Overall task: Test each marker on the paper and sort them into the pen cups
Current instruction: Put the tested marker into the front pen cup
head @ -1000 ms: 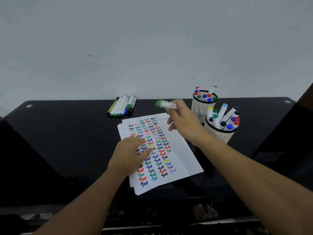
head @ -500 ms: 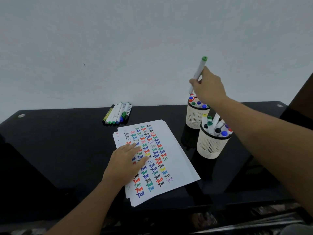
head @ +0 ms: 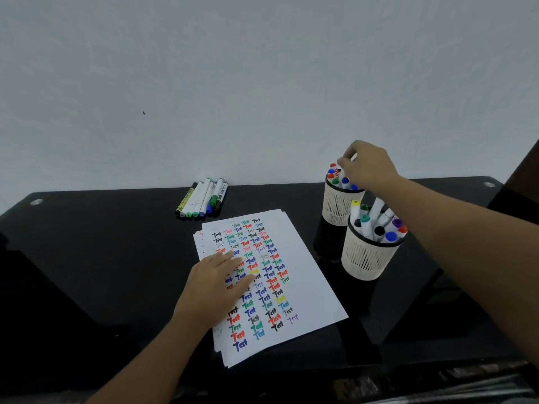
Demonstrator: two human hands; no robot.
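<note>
Marker (head: pixel 353 156) sits near upright at far pen cup (head: pixel 339 207) rim, pinched (prob.) by right hand (head: pixel 369 167) w/ fingertips closed above cup. Left hand (head: pixel 217 282) lies flat, open, on paper (head: pixel 306 275).

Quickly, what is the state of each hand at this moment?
Left hand: open, lying flat on the paper, holding nothing.
Right hand: over the far pen cup, fingers pinched; a marker in them cannot be told.

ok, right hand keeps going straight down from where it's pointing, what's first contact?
Most likely the capped marker tops packed in the far pen cup; the right hand is directly over them, fingers pointing down. Depth is uncertain.
</note>
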